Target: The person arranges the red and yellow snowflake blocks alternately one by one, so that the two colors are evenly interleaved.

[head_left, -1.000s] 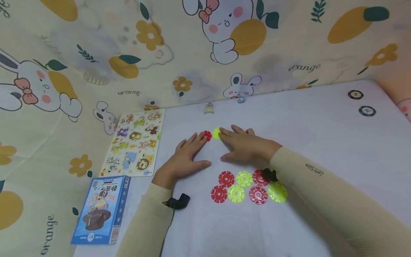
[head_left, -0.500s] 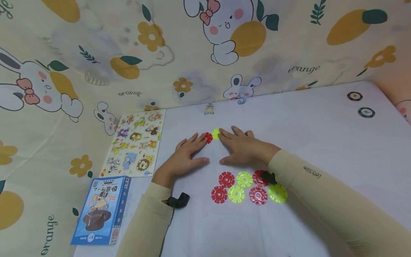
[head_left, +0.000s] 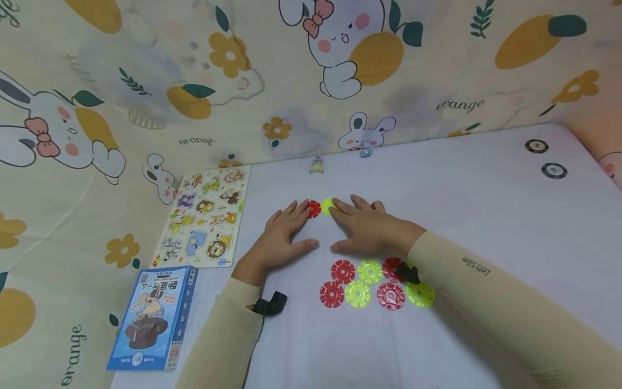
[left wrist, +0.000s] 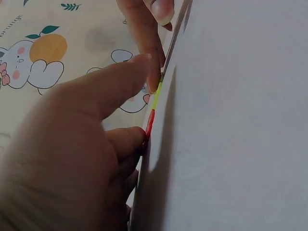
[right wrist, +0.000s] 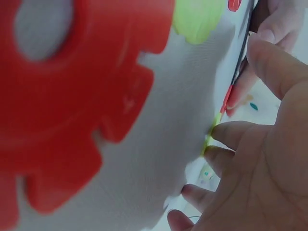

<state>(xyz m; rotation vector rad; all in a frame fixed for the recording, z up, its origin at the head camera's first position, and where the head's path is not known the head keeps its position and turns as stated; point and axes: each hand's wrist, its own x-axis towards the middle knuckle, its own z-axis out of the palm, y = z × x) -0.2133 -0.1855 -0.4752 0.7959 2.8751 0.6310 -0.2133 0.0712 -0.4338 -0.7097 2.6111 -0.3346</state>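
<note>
In the head view, my left hand [head_left: 279, 240] lies palm down with fingers extended, its index fingertip on the left edge of a red notched plastic disc [head_left: 315, 209]. Beside that disc sits a yellow-green notched disc [head_left: 327, 206], where the fingertips of my flat, spread right hand [head_left: 366, 227] press its right side. The two discs lie edge to edge on the white tabletop, partly covered by the fingers. From the left wrist view, the red disc [left wrist: 150, 124] and yellow-green disc [left wrist: 156, 96] appear edge-on, low against the surface. Both thumbs stick out toward each other.
Nearer the body lie several red [head_left: 331, 294] and yellow-green discs [head_left: 357, 293], some overlapped by the right wrist camera. A blue box [head_left: 151, 319] and an animal picture board [head_left: 201, 216] stand left. Two black-and-white chips [head_left: 536, 146] lie far right; small animal pieces [head_left: 317, 165] sit at the back.
The right hand and the yellow-green disc have slid slightly toward the body. More of the red disc shows beside the left fingertip than half a second ago. The other discs have stayed put.
</note>
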